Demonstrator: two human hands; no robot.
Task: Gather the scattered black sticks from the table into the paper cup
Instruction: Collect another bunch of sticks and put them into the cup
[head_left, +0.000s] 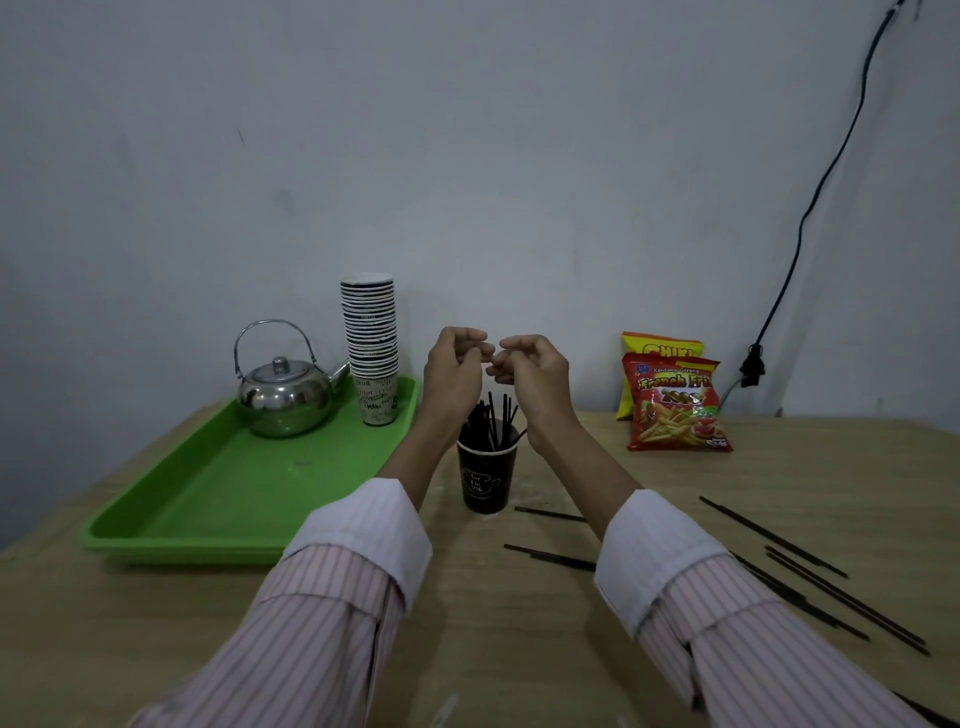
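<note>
Your striped sleeves (332, 613) fill the near edge of the worktop (467, 623). Loose black sticks (841, 597) lie scattered to your right, with two more (550, 556) between your forearms. Beyond them stands the dark paper cup (487, 478), already bristling with upright sticks. Above the cup your left hand (454, 371) and right hand (530, 376) hover with fingertips almost meeting; each grip is curled inward, but I cannot tell whether either pinches a stick. Farther back: green tray (218, 499), kettle (283, 397), stacked cups (371, 343), snack bags (675, 400).
</note>
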